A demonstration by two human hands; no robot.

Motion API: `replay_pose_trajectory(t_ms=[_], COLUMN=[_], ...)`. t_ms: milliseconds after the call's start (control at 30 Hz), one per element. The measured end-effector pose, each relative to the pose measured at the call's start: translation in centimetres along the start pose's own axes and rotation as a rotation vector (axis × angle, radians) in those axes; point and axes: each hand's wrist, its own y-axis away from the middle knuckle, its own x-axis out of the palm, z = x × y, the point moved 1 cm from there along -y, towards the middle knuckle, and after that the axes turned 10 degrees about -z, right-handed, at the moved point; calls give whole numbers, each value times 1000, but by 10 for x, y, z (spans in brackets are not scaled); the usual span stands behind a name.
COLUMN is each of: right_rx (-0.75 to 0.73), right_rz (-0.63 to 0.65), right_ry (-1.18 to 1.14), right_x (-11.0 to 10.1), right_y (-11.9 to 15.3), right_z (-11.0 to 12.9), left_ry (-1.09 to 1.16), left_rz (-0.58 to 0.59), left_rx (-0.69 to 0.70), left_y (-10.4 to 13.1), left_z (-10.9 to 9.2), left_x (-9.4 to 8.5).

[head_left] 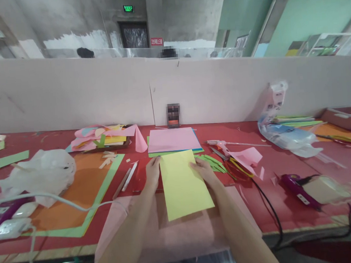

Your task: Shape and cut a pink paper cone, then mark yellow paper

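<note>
A sheet of pale yellow paper (184, 187) is held up in front of me, tilted, with its lower corners towards me. My left hand (153, 173) is closed at its upper left corner. On the right edge, near the top, my right hand (203, 170) pinches the sheet, its fingertips partly behind the paper. Just beyond lies a stack of coloured paper with a pink sheet (173, 139) on top and blue and green edges showing below. Under my forearms is a large pale pink sheet (184, 238) at the table's front edge.
Right of my hands lie green paper strips (213, 163), scissors (242, 167), a glue gun (222, 146) and a purple power strip (300, 190). Leftward are an orange sheet (91, 182), a white pen (129, 177), a plastic bag (41, 172) and a white cable (62, 200). A white partition (69, 95) stands behind.
</note>
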Motion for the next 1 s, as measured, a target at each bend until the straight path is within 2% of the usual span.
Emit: replay_pose_trajectory(t_ms=[100, 267, 400, 600, 833, 1000], right_rx=[9, 11, -8, -16, -6, -43], right_rz=[12, -1, -16, -14, -21, -43], right_ry=[4, -6, -3, -11, -27, -20], right_x=[1, 1, 0, -1, -1, -3], right_y=[1, 2, 1, 1, 0, 0], right_z=[0, 2, 3, 2, 0, 2], left_ry=[-131, -325, -277, -180, -156, -179], left_rz=[-37, -32, -3, 124, 112, 37], left_rx=[69, 189, 200, 144, 149, 141], left_y=[1, -1, -3, -2, -2, -6], left_z=[-2, -2, -2, -1, 0, 6], left_x=[-1, -2, -1, 3, 2, 1])
